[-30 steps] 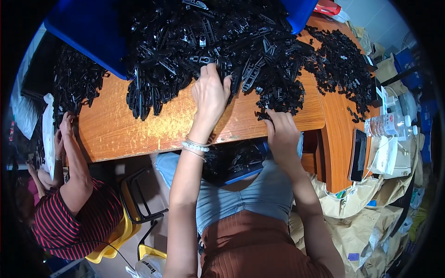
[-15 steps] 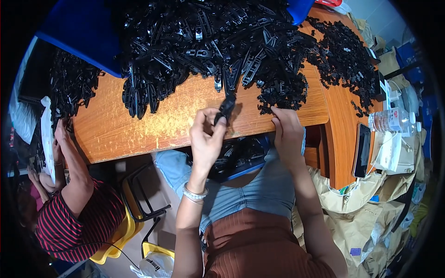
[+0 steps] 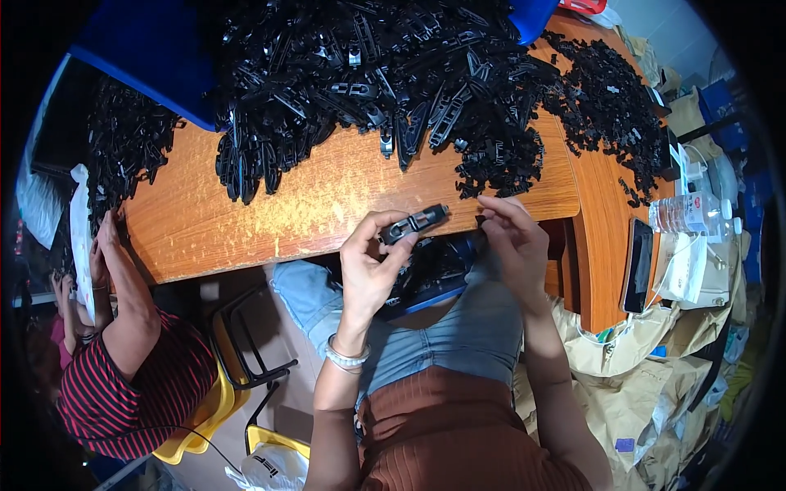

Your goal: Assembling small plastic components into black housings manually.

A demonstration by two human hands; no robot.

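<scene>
Left hand [image 3: 367, 263] pinches a black clip [image 3: 413, 223]. Right hand [image 3: 517, 237] near table [image 3: 319, 200], fingers narrow; cannot tell if holding anything.

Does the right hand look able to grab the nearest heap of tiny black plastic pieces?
Probably yes: the right hand is near that heap on the brown wooden table, and nothing seems in the way.

Wood-grain orange-brown table [image 3: 295, 200], top worn to yellowish patches, bright glare mid-surface. Similar wooden side desk [image 3: 599, 282] at its right end. Lower left: yellow plastic chair [image 3: 229, 401] on dull grey floor [image 3: 304, 370]. Pale bluish wall [image 3: 673, 34], upper right.
</scene>
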